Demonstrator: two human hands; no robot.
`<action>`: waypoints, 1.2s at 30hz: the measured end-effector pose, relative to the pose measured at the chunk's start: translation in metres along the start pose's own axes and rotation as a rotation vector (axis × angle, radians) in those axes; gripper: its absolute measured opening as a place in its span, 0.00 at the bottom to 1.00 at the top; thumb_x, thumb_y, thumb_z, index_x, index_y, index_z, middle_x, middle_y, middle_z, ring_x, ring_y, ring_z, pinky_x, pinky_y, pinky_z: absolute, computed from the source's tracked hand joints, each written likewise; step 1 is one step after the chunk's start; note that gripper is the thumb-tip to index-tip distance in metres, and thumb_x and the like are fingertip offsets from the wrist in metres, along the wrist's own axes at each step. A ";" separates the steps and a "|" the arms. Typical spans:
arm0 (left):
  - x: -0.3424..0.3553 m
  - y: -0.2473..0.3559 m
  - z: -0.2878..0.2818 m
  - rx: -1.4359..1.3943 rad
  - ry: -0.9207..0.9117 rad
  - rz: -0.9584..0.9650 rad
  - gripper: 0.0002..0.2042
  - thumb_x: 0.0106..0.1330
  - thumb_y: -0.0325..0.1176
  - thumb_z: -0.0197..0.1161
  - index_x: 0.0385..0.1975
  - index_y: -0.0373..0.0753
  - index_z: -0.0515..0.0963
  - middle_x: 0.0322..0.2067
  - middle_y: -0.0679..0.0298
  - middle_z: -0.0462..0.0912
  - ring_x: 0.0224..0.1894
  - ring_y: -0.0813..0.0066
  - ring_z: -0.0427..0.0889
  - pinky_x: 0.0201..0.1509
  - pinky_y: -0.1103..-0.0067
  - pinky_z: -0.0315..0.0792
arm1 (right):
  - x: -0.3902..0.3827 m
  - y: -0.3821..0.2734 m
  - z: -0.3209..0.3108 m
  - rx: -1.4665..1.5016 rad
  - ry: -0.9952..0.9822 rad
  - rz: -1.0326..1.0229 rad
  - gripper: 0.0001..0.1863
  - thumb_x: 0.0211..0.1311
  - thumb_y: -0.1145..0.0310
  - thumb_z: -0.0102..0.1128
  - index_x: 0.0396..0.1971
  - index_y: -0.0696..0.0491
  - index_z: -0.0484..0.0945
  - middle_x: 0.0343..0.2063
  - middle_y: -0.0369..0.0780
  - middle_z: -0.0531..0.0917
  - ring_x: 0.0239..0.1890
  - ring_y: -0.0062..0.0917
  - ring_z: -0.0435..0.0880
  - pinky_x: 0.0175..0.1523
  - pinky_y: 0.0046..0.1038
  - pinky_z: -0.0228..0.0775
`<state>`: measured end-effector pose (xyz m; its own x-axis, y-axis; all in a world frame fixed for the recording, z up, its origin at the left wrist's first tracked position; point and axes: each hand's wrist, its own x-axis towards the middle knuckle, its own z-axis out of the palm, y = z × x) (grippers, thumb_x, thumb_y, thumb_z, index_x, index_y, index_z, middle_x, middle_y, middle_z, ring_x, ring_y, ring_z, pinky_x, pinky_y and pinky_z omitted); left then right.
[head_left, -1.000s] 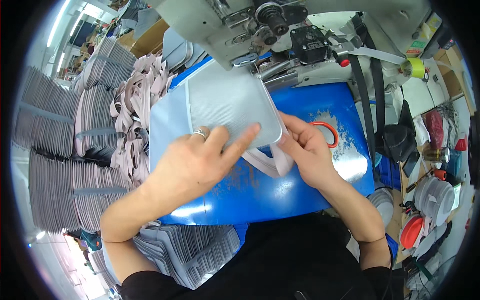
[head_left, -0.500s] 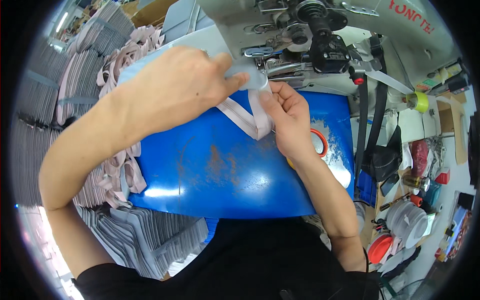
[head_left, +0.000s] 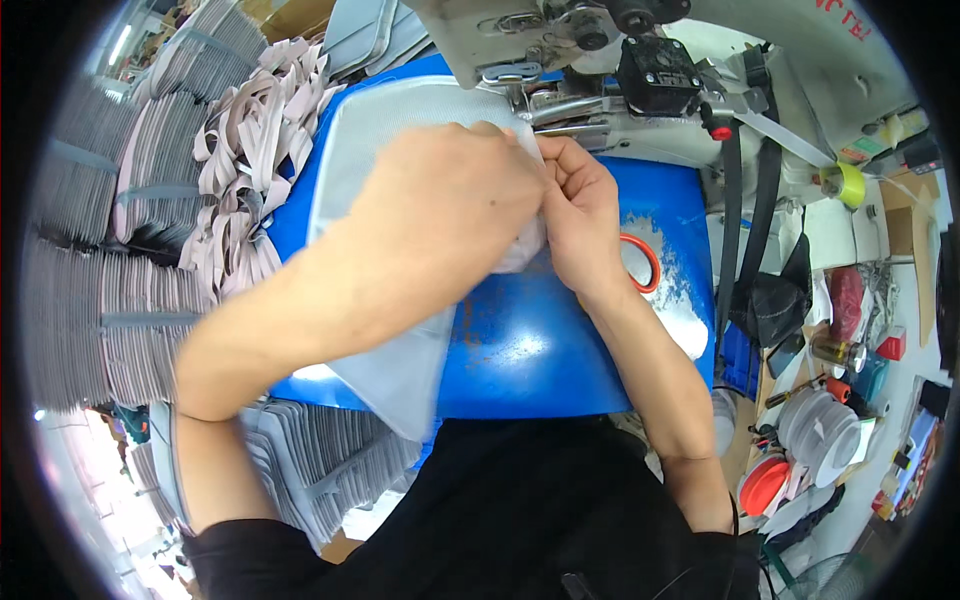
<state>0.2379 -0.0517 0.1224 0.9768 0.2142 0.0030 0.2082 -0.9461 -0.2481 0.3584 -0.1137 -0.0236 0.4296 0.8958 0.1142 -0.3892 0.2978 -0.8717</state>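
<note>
Grey panel [head_left: 348, 165] swung round, long axis nearward, right fingers [head_left: 566, 156] pinching it, left fingers [head_left: 488, 130] blurred, grip unclear

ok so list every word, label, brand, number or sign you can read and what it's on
Sewing machine: red lettering, upside down, cut off; no whole word readable.
Black box on it: marks too small.
Green-and-orange label, right: too small and blurred.

Red lettering [head_left: 842, 18] runs into the upper rim on the pale sewing machine [head_left: 815, 70], and a small green-and-orange sticker [head_left: 860, 149] sits below it, its print illegible.
</note>
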 end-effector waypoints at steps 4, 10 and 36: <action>0.012 0.017 0.019 -0.219 0.149 -0.224 0.11 0.59 0.28 0.63 0.39 0.29 0.78 0.27 0.51 0.85 0.29 0.49 0.87 0.34 0.62 0.80 | -0.006 0.002 0.001 -0.117 -0.028 -0.011 0.12 0.79 0.73 0.56 0.55 0.61 0.79 0.31 0.34 0.88 0.28 0.08 0.79 0.32 0.16 0.69; -0.054 0.047 0.050 -0.673 0.361 -0.285 0.39 0.50 0.38 0.78 0.67 0.38 0.75 0.53 0.50 0.78 0.54 0.52 0.80 0.56 0.66 0.76 | -0.021 -0.011 -0.004 0.000 -0.008 0.092 0.14 0.80 0.73 0.54 0.59 0.61 0.77 0.36 0.35 0.89 0.34 0.10 0.83 0.39 0.17 0.74; -0.067 -0.017 -0.012 0.122 -0.077 0.143 0.35 0.59 0.34 0.66 0.72 0.54 0.72 0.31 0.65 0.69 0.21 0.76 0.77 0.21 0.78 0.74 | -0.044 -0.019 -0.007 0.143 -0.078 0.176 0.20 0.78 0.70 0.58 0.63 0.63 0.74 0.48 0.41 0.88 0.47 0.18 0.87 0.53 0.20 0.78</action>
<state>0.1698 -0.0525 0.1381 0.9883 0.1018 -0.1140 0.0551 -0.9328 -0.3561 0.3523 -0.1610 -0.0154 0.2828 0.9592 0.0083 -0.5665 0.1740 -0.8054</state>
